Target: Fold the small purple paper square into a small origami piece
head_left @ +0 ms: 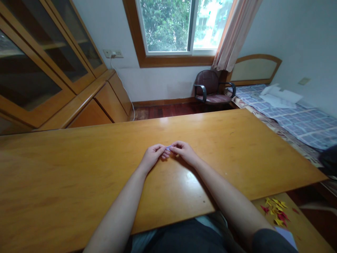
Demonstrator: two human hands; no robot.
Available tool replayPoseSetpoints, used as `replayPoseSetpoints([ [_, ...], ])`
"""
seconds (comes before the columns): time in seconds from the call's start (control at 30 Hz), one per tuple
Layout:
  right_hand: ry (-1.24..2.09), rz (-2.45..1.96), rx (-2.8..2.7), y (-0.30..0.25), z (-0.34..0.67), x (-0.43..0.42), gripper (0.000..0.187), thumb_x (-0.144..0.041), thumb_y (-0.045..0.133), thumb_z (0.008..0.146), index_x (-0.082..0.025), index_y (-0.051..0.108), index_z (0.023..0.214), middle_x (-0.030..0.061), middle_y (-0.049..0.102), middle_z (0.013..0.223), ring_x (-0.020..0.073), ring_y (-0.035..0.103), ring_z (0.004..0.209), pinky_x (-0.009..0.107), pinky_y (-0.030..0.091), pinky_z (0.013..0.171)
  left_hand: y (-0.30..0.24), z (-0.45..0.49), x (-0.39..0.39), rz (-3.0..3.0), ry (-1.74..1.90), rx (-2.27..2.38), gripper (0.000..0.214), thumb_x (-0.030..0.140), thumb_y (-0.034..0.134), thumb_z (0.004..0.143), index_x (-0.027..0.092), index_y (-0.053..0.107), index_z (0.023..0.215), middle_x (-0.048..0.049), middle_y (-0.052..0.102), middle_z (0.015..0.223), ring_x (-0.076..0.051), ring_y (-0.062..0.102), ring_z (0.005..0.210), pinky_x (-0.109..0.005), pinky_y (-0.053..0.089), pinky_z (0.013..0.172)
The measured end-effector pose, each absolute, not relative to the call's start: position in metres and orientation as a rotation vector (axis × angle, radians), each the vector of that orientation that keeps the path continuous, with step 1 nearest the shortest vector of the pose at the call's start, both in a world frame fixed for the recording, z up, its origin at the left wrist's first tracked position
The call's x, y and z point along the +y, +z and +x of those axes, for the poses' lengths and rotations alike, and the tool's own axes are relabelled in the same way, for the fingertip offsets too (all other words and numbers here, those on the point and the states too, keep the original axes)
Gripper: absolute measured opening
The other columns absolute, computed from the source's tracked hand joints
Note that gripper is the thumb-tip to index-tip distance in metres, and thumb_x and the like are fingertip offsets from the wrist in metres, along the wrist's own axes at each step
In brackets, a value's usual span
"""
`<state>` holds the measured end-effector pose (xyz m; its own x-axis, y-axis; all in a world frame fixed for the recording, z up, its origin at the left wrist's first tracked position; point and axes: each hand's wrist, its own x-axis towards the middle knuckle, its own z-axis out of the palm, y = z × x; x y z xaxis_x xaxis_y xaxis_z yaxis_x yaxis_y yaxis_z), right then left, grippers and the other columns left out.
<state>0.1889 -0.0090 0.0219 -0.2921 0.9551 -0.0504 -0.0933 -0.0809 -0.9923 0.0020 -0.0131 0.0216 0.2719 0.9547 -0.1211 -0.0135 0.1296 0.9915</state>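
Note:
Between my fingertips, just above the wooden table (79, 168), is a small folded piece of purple paper (168, 148). My left hand (155, 154) pinches its left end between thumb and fingers. The right end is gripped by my right hand (182, 150), thumb toward me and fingers curled behind. Most of the paper is covered by my fingers, so its exact folded shape cannot be made out.
Several yellow and red folded paper pieces (276, 210) lie on a lower surface at the right, beside a lilac paper sheet (286, 236). Beyond the table stand an armchair (207, 86), a bed (297, 119) and a glass-door cabinet (86, 102).

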Motion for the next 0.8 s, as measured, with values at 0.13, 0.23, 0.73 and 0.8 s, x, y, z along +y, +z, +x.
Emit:
replayPoseSetpoints([
  [0.13,1.512,-1.028,-1.325,0.0245,0.1876,-0.0096,0.038,-0.050,0.077,0.070,-0.015,0.066,0.080,-0.0009,0.062,0.067,0.0109,0.051,0.062,0.024,0.038,0.059,0.0223,0.0033,-0.0133,1.219,0.932,1.049,0.037,0.050,0.070,0.079,0.014,0.070,0.082,-0.0071,0.074,0.077,-0.015,0.066,0.065,-0.027,0.052,0.062],
  [0.23,1.496,-1.053,-1.350,0.0248,0.1868,-0.0097,0.039,-0.051,0.076,0.070,-0.015,0.067,0.078,-0.0010,0.061,0.065,0.0110,0.050,0.061,0.024,0.037,0.057,0.0222,0.0041,-0.0134,1.238,0.928,1.050,0.037,0.051,0.070,0.079,0.014,0.070,0.082,-0.0076,0.074,0.078,-0.016,0.067,0.065,-0.027,0.053,0.062],
  [0.73,1.486,-1.085,-1.322,0.0205,0.1880,-0.0088,0.038,-0.050,0.075,0.070,-0.015,0.065,0.078,-0.0022,0.061,0.063,0.0106,0.050,0.058,0.025,0.036,0.057,0.0222,0.0046,-0.0122,1.136,0.956,1.053,0.042,0.055,0.068,0.078,0.013,0.066,0.081,-0.0084,0.075,0.077,-0.016,0.068,0.062,-0.026,0.052,0.058],
  [0.8,1.480,-1.080,-1.331,0.0216,0.1880,-0.0091,0.037,-0.050,0.075,0.070,-0.015,0.066,0.078,-0.0021,0.061,0.063,0.0108,0.050,0.059,0.025,0.036,0.057,0.0234,0.0053,-0.0131,1.163,0.955,1.051,0.041,0.053,0.070,0.077,0.013,0.066,0.080,-0.0079,0.074,0.076,-0.016,0.068,0.063,-0.026,0.052,0.058],
])
